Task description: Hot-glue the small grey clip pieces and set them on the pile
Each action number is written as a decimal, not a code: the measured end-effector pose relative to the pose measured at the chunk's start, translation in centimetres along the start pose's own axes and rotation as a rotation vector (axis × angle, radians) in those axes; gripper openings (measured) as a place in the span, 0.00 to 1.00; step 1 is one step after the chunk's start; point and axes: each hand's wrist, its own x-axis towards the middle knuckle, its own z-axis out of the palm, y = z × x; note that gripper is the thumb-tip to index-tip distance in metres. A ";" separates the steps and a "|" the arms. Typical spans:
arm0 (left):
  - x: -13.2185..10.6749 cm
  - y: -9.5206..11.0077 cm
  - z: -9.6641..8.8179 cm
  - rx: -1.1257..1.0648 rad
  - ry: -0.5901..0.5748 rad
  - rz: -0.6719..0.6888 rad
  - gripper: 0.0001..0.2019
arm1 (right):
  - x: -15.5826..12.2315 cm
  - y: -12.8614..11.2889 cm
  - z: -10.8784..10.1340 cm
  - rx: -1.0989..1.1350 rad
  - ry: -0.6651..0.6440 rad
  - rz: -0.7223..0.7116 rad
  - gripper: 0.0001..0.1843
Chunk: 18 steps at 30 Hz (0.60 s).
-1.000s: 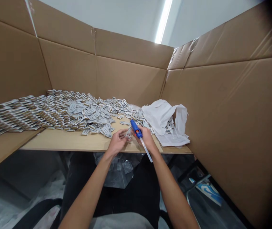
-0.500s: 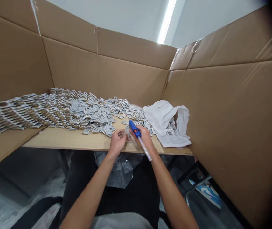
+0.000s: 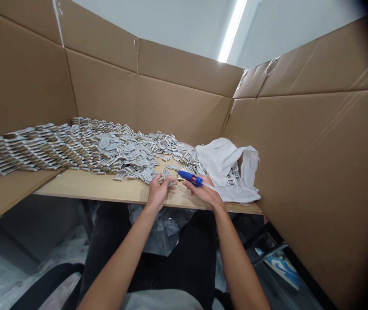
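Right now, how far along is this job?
Seemingly well along: long stacked rows fill the left of the table. In hand: the left hand holds one piece, the right hand a glue gun. To do: a loose heap, and more in the bag.

Bare forearms; black trousers; grey top.
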 end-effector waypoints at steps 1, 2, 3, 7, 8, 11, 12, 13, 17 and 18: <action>0.0 0.0 0.0 0.006 -0.008 -0.001 0.11 | 0.0 0.0 0.0 0.015 -0.001 -0.007 0.19; 0.0 -0.1 0.0 0.009 -0.018 -0.002 0.11 | 0.0 0.0 0.0 0.032 -0.007 -0.014 0.19; 0.0 -0.1 -0.1 0.011 -0.028 -0.004 0.11 | 0.1 0.0 0.0 0.048 -0.016 -0.019 0.20; 0.2 -0.3 -0.2 0.027 -0.057 -0.013 0.12 | 0.3 0.2 0.3 0.114 -0.024 -0.013 0.26; 0.2 -0.3 -0.2 0.029 -0.061 -0.014 0.13 | 0.4 0.4 0.5 0.155 -0.022 -0.010 0.28; 0.1 -0.3 -0.2 0.033 -0.073 -0.007 0.14 | 0.6 0.6 1.1 0.379 -0.019 0.013 0.31; 0.1 -0.3 -0.3 0.036 -0.077 -0.001 0.15 | 0.7 0.7 1.4 0.463 -0.009 0.025 0.31; 0.1 -0.3 -0.3 0.039 -0.081 0.006 0.15 | 0.8 0.7 1.5 0.535 0.010 0.038 0.32; 0.0 -0.4 -0.3 0.052 -0.087 0.018 0.13 | 1.1 0.8 1.9 0.641 0.104 0.062 0.34; 0.0 -0.4 -0.3 0.056 -0.088 0.019 0.13 | 1.1 0.9 1.8 0.631 0.117 0.066 0.34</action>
